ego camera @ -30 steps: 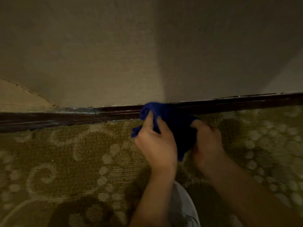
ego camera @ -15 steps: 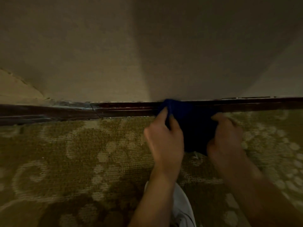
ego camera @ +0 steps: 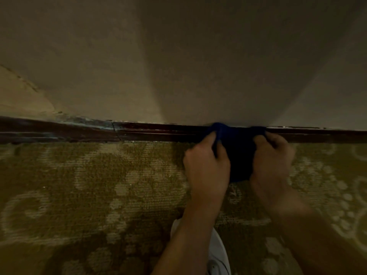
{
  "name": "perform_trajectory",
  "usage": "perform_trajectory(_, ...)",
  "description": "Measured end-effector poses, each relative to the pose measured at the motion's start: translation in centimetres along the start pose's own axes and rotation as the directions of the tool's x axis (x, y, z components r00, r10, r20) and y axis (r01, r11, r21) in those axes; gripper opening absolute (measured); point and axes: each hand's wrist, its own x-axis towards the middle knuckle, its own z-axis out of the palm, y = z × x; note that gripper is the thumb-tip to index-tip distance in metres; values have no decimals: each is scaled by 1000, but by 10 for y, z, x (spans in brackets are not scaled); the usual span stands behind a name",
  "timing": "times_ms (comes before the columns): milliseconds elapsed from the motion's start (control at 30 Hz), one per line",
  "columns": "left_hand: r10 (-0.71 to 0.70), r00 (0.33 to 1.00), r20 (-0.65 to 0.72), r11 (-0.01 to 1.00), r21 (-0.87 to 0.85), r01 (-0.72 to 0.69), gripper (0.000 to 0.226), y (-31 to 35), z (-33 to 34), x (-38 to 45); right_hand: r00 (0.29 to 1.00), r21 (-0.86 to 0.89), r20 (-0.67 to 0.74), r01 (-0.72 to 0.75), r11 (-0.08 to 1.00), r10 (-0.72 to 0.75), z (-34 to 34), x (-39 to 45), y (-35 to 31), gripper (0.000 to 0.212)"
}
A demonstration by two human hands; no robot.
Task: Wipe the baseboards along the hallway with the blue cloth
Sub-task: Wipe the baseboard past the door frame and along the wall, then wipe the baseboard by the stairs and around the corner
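Head view, blue cloth (ego camera: pixel 239 155) between left hand (ego camera: pixel 206 171), right hand (ego camera: pixel 272 165)

Carpeted indoor hallway, patterned olive carpet (ego camera: pixel 99 185), dark wooden baseboard (ego camera: pixel 158 132), plain beige wall (ego camera: pixel 178 56)

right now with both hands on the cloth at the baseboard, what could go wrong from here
1. The blue cloth is bunched between the left hand and right hand, so only its top edge may meet the baseboard, and the lower groove could get skipped.
2. The baseboard has a crack with worn, pale patches to its left; the cloth could snag there.
3. The light is dim, so missed dust may be hard to see.
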Motion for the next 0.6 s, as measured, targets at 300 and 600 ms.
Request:
perform_trajectory(300, -468, 845, -260, 854, -381, 355, 25, -21, -33, 3, 914, -23, 396, 103, 994, -85, 38, -50, 3, 19)
perform_trajectory(600, -682, 726, 86, 631, -434, 643, 6, -8, -119, 28, 741, 7, 529, -491, 871, 414, 38, -67, -17, 29)
